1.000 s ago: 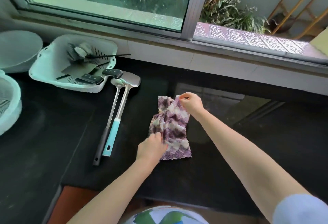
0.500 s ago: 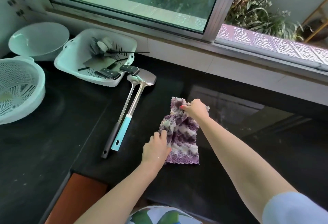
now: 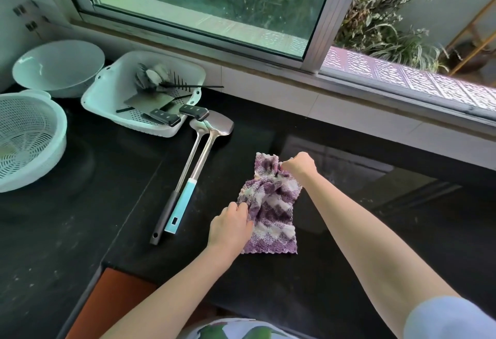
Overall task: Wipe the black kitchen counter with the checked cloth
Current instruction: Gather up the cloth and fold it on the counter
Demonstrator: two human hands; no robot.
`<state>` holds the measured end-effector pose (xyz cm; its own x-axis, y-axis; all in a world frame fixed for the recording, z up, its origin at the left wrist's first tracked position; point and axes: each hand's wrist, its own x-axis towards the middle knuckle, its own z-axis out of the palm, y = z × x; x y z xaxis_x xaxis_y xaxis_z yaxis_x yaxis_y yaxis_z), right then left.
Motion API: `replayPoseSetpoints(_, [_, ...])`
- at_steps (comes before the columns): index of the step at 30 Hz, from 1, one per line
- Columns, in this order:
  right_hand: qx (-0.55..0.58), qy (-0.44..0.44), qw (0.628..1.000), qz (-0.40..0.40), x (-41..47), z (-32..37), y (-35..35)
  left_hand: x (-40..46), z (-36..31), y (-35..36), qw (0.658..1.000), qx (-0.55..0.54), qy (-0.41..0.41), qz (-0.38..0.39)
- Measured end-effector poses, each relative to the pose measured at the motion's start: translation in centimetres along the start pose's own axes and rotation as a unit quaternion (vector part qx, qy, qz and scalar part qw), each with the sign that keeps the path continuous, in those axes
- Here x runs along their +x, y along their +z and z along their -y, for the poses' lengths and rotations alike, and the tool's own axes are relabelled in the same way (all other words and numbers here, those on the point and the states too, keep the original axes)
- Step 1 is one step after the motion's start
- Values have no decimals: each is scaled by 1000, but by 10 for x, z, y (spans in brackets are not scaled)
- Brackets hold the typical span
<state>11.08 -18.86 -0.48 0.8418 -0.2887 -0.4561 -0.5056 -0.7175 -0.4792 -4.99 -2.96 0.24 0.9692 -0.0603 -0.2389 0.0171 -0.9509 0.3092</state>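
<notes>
Mid-frame, the left hand (image 3: pixel 230 227) pinches the cloth (image 3: pixel 271 204) at its left edge, the right hand (image 3: pixel 299 165) grips its top; flatten it on the counter (image 3: pixel 349 271) before wiping.

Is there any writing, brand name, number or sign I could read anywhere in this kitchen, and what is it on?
None: no word, number or brand can be read here.
The blue-handled spatula has a small dark mark near the end of its handle, too small to read.
The checked cloth, held by the left hand and the right hand, shows only its pattern.
The white draining basket shows no label.
</notes>
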Motion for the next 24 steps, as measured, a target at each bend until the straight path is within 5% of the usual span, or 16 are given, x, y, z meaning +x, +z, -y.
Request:
replayPoseSetpoints(13, [-84,-16,996,-10,-13,-6,19,-14,-2,8,998,-29,-32,44])
replayPoseSetpoints(19, [-28,-33,997,-60,-14,17,2,-11,-2,10,998,-22,-42,40])
replayPoseSetpoints(24, [37,-52,998,-23,-15,39,-20,-7,-9,9,998,-22,-55,29])
